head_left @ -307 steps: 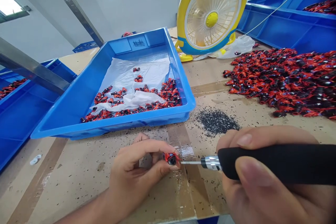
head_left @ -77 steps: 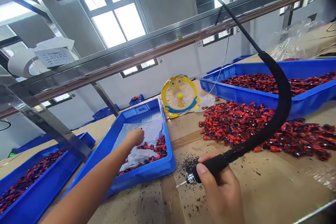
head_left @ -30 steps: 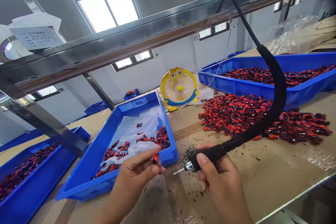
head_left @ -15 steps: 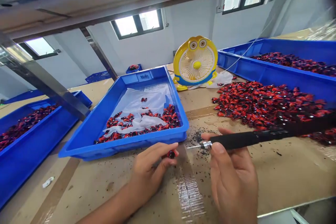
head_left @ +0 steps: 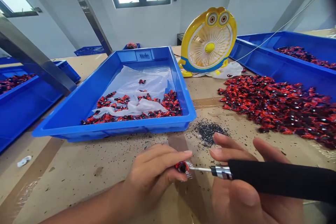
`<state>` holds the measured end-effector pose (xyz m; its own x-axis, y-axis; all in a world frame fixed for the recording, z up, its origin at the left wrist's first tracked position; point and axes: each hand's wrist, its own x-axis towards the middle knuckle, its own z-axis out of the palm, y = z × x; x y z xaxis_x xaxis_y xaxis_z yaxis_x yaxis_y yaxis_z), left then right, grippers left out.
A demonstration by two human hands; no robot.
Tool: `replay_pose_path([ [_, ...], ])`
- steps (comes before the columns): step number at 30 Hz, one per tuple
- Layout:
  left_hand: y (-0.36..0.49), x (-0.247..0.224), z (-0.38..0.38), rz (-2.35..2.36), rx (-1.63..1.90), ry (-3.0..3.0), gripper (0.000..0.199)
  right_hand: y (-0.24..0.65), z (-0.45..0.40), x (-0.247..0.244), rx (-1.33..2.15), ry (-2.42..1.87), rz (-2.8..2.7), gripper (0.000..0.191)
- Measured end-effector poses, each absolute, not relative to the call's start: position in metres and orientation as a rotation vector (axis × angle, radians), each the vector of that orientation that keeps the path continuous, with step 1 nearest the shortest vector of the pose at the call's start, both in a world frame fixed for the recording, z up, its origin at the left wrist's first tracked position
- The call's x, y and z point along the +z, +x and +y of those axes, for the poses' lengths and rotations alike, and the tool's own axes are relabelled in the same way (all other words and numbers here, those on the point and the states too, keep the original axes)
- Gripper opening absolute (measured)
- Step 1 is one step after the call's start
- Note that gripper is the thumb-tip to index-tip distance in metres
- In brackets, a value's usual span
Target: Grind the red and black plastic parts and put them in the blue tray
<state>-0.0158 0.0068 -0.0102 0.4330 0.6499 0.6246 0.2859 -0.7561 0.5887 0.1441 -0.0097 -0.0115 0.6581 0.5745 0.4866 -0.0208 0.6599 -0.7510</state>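
Between the thumb and fingers of my left hand [head_left: 154, 171] is a small red and black part [head_left: 182, 167], its round dark end facing me. My right hand [head_left: 246, 182] holds a tool with a thick black sleeve [head_left: 278, 178], a silver collar and a thin metal tip. The tip points left and reaches the small part or lies right beside it; exact contact is too small to tell. Beyond my left hand, a blue tray [head_left: 118, 128] holds similar red and black parts on white sheeting. A large pile of them [head_left: 275, 105] lies at the right.
A yellow and blue fan [head_left: 209, 47] stands behind, with a white cord nearby. More blue trays [head_left: 288, 68] sit at the right and left [head_left: 28, 108]. Black crumbs [head_left: 210, 131] cover the cardboard beyond my hands. A metal post [head_left: 36, 54] slants at the left.
The view has tilted down and moved closer. The tool tip has come from a gap away up to the small part. My right hand's fingers are more spread around the sleeve.
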Motion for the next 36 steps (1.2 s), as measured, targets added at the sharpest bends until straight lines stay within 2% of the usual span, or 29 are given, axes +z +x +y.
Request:
replay_pose_path([
  [12,-0.019,-0.015,0.007,0.767,1.133,2.269,0.041,0.143,-0.023,-0.005,0.593,-0.829,-0.856,0.039],
  [19,-0.02,-0.012,0.003,0.745,1.147,2.299,0.044,0.14,-0.024,-0.007,0.577,-0.814,-0.823,0.038],
  [24,-0.019,-0.011,0.002,0.735,1.143,2.288,0.045,0.149,-0.023,-0.012,0.744,-0.726,-0.906,0.037],
  [36,-0.019,-0.003,0.004,0.783,1.142,2.361,0.043,0.155,-0.025,-0.017,0.695,-0.739,-0.938,0.035],
])
